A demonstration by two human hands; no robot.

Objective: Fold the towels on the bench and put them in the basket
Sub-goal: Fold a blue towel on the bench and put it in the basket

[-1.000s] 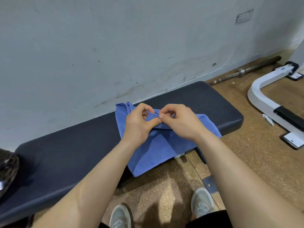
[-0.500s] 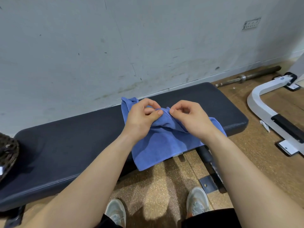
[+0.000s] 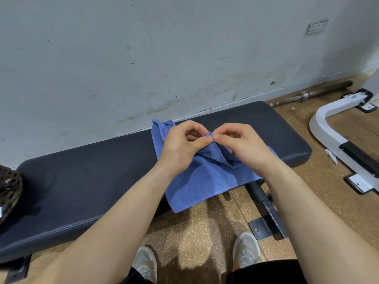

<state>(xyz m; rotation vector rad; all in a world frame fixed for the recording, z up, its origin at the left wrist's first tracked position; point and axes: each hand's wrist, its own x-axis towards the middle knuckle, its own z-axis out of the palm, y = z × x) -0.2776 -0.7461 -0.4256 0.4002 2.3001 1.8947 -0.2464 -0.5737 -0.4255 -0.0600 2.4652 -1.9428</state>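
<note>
A blue towel (image 3: 203,182) lies across the dark padded bench (image 3: 86,181), its near edge hanging over the bench's front. My left hand (image 3: 181,147) and my right hand (image 3: 244,146) meet above its middle. Each pinches the same raised corner of the towel between thumb and forefinger, and cloth is bunched up under them. A dark woven basket (image 3: 9,189) shows partly at the far left edge, on the bench's end.
A grey scuffed wall runs directly behind the bench. A barbell (image 3: 313,93) lies on the floor along the wall at the right. A white machine frame (image 3: 336,128) stands on the cork floor at the right. My shoes (image 3: 246,251) are below the bench front.
The pinched towel corner has been lifted a little higher and my hands have drawn close together at it. The view has tilted slightly upward.
</note>
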